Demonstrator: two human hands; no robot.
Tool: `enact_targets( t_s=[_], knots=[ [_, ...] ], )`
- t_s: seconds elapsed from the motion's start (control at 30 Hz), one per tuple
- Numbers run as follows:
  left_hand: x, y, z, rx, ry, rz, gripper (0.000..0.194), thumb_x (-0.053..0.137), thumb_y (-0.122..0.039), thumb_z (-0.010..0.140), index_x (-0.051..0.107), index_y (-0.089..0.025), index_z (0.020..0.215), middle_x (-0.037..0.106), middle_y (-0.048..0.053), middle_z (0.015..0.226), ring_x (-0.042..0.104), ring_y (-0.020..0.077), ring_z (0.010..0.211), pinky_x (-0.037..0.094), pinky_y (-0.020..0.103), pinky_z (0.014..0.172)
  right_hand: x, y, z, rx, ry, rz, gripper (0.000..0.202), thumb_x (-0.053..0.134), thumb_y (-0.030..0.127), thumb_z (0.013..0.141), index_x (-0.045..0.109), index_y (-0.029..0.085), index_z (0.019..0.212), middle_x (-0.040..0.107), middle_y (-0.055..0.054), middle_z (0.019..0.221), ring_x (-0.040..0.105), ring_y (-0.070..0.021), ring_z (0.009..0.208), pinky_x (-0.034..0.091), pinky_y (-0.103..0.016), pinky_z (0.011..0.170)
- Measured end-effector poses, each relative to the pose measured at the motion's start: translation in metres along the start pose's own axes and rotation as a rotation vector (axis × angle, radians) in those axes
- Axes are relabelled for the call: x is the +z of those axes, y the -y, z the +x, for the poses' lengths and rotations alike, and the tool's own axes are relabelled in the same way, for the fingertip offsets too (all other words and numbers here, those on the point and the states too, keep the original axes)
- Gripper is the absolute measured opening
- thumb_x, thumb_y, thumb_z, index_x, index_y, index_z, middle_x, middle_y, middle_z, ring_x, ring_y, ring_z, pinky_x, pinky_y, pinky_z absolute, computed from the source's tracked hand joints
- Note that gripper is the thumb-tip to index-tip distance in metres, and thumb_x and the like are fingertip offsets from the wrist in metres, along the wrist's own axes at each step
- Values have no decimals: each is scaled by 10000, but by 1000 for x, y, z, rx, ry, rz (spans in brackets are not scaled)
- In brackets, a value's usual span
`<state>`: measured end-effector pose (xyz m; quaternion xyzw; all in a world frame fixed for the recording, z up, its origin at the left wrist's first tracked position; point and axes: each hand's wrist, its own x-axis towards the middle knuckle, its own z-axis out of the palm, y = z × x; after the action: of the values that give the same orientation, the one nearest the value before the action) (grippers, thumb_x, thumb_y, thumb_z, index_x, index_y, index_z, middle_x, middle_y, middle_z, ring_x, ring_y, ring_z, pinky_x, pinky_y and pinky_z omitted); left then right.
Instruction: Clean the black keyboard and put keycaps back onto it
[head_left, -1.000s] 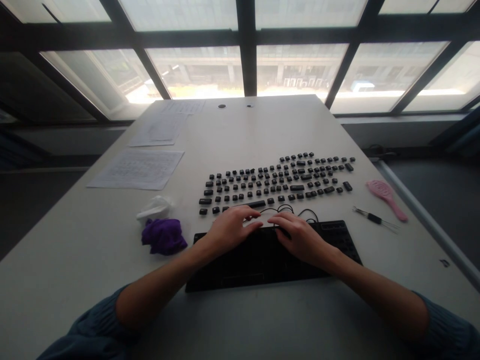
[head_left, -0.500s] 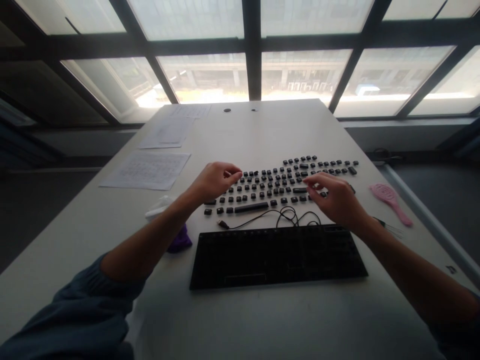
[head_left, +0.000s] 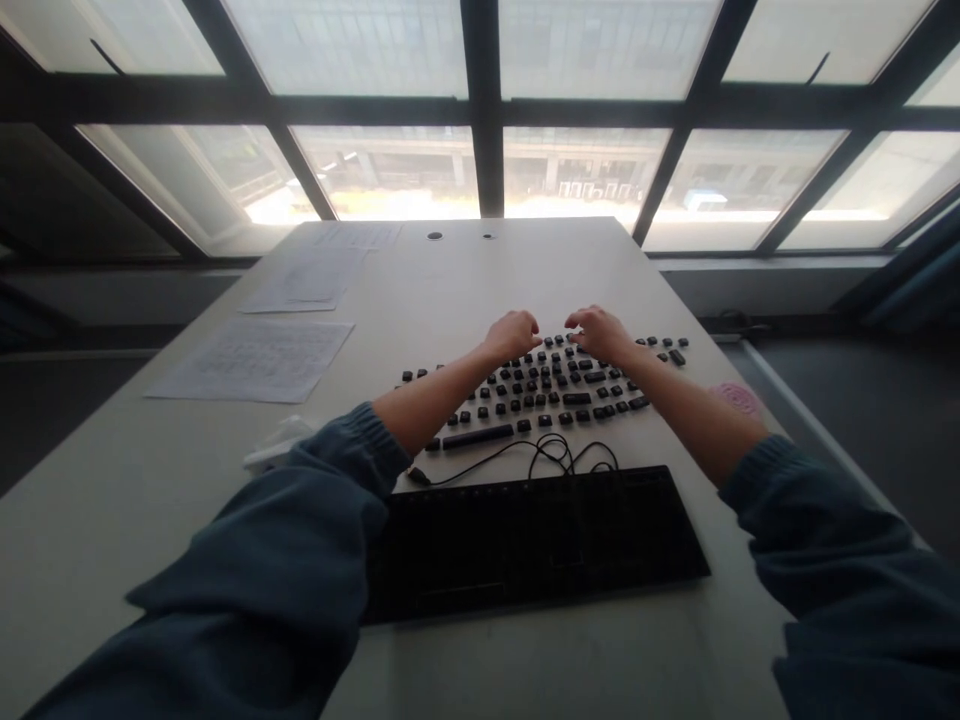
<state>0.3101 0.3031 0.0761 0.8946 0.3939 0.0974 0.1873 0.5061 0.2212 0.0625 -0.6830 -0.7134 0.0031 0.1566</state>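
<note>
Many loose black keycaps (head_left: pixel 531 386) lie spread in rows on the white table, behind a black keyboard base (head_left: pixel 525 550). My left hand (head_left: pixel 514 334) is over the back rows, fingers bent, with a gap between thumb and fingertips. Just to its right, my right hand (head_left: pixel 600 333) hovers at the back keycaps in a similar curved pose, thumb and fingers apart. No held object shows in either hand. A long space bar keycap (head_left: pixel 478 437) lies in the front row. The coiled black cable (head_left: pixel 551 450) rests between keycaps and base. My forearms hide some keycaps.
Printed paper sheets (head_left: pixel 251 360) lie on the left of the table (head_left: pixel 465 290). A crumpled white item (head_left: pixel 277 443) sits by my left sleeve. A pink hairbrush (head_left: pixel 739 398) is partly hidden behind my right forearm. Windows (head_left: pixel 577 170) stand beyond the far edge.
Both hands have reached farther back over the keycaps and come closer together. The left hand moved right, the right hand slightly left. The camera view has shifted a little.
</note>
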Motion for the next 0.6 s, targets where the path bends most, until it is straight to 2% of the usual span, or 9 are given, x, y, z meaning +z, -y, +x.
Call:
enact_targets(
  t_s=[0.17, 0.3, 0.43, 0.53, 0.6],
  knots=[
    [29, 0, 24, -61, 16, 13, 317, 777, -374, 820, 771, -186, 1075, 751, 118, 1108, 671, 231, 1004, 528, 324, 927, 24, -2, 20, -17, 79, -30, 255, 710, 118, 847, 762, 180, 1088, 746, -117, 1126, 597, -261, 1143, 445, -381, 1017],
    [39, -2, 27, -76, 8, 10, 225, 742, -313, 839, 788, -218, 1037, 759, 100, 1080, 681, 242, 1012, 531, 326, 912, 34, 2, 32, 3, 112, -37, 207, 692, 106, 844, 774, 187, 1016, 755, -111, 1086, 619, -260, 1119, 433, -377, 1006],
    [26, -6, 18, -73, -7, -5, 187, 713, -277, 844, 804, -215, 995, 769, 100, 1034, 693, 243, 974, 540, 329, 875, 31, 9, 33, 21, 82, -7, 146, 681, 83, 827, 770, 168, 904, 762, -111, 994, 646, -265, 1051, 436, -397, 987],
    [4, -10, -1, -40, -26, -30, 187, 711, -295, 846, 808, -206, 980, 778, 89, 1007, 695, 228, 948, 536, 320, 866, 17, 15, 24, 17, -21, 55, 167, 639, 116, 872, 752, 144, 991, 742, -130, 1066, 657, -254, 1023, 469, -383, 953],
    [-11, -13, -22, 8, -30, -53, 187, 714, -307, 846, 809, -207, 973, 783, 70, 989, 695, 213, 929, 531, 310, 859, 5, 21, 11, 9, -91, 101, 214, 607, 132, 899, 724, 129, 1078, 726, -130, 1098, 667, -228, 997, 499, -349, 921]
  ],
)
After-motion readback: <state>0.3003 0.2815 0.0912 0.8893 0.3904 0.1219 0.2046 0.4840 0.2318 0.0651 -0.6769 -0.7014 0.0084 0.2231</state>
